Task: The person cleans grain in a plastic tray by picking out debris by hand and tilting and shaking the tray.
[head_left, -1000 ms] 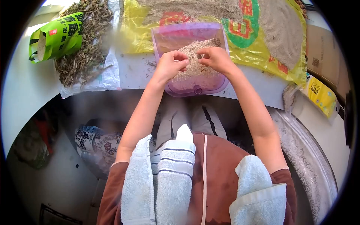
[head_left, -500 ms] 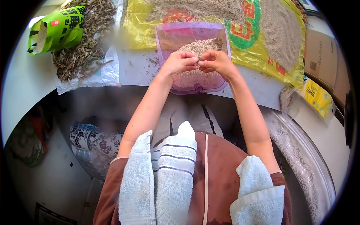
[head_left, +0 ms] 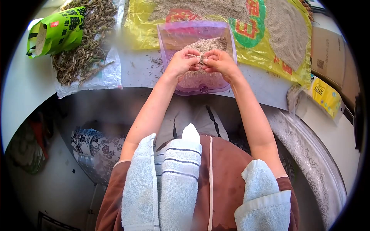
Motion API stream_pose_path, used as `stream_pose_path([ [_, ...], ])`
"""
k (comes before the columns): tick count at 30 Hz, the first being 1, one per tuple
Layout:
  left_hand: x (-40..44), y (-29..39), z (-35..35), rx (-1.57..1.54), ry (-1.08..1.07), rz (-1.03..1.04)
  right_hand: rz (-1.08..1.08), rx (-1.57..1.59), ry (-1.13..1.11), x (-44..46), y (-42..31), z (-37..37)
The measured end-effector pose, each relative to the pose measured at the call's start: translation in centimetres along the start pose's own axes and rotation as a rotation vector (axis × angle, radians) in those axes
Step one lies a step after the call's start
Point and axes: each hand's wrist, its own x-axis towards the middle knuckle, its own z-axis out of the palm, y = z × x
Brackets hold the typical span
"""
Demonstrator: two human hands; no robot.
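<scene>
Over a translucent purple plastic tray (head_left: 192, 90), my left hand (head_left: 182, 64) and my right hand (head_left: 222, 65) meet with fingertips pinched. Between them is a small dried seed pod (head_left: 201, 60), mostly covered by the fingers. Both hands are closed on it, one at each side. Beneath and behind the hands, a heap of pale small seeds or grain (head_left: 211, 44) lies in the tray, higher toward its far right. Finger cover hides part of the heap.
Left, dried brown pods (head_left: 86, 57) lie on a white plastic sheet (head_left: 90, 86) beside a tipped green bag (head_left: 61, 32). A yellow sack (head_left: 138, 36) behind carries spread pale grain (head_left: 287, 34). Right are a cardboard box (head_left: 327, 54) and yellow packet (head_left: 323, 96).
My fingertips have separated slightly, and a bit more of the pod shows between them. The hands stay over the tray; the whole view has shifted a little.
</scene>
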Motion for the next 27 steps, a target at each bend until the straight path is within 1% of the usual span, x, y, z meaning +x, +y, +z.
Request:
stream_pose_path([
  [2, -0.1, -0.1, 0.0, -0.01, 0.008, 0.01, -0.035, -0.027, 0.003, 0.0, 0.2, 0.1],
  [4, 0.0, -0.4, 0.1, 0.013, 0.081, 0.04, -0.094, -0.104, 0.005, -0.3, 0.0, 0.4],
  [7, 0.2, -0.5, 0.2, -0.044, 0.142, 0.067, -0.063, -0.216, 0.042, 0.2, -0.3, -0.6],
  [8, 0.3, -0.5, 0.2, -0.078, 0.156, 0.073, -0.062, -0.2, 0.036, 0.2, -0.2, -0.7],
  [11, 0.0, 0.7, 0.8, -0.066, 0.304, 0.046, -0.057, -0.186, 0.028, -0.1, -0.1, -0.5],
  [14, 0.0, 0.6, 1.1, -0.188, 0.229, 0.048, -0.079, -0.24, 0.037, -0.3, -0.2, 0.2],
  [17, 0.1, -0.2, 0.9, -0.214, 0.175, 0.088, -0.123, -0.263, 0.048, 0.2, 0.4, 0.2],
  [20, -0.1, 0.0, 0.4, -0.315, 0.156, 0.054, -0.124, -0.242, 0.054, 0.3, 0.9, 0.0],
  [23, -0.3, 0.2, -0.2, -0.233, 0.058, 0.039, -0.164, -0.238, 0.048, 0.4, 0.9, -0.3],
  [27, -0.3, 0.0, -0.4, -0.197, 0.018, 0.086, -0.174, -0.282, 0.05, 0.1, 0.5, -0.1],
])
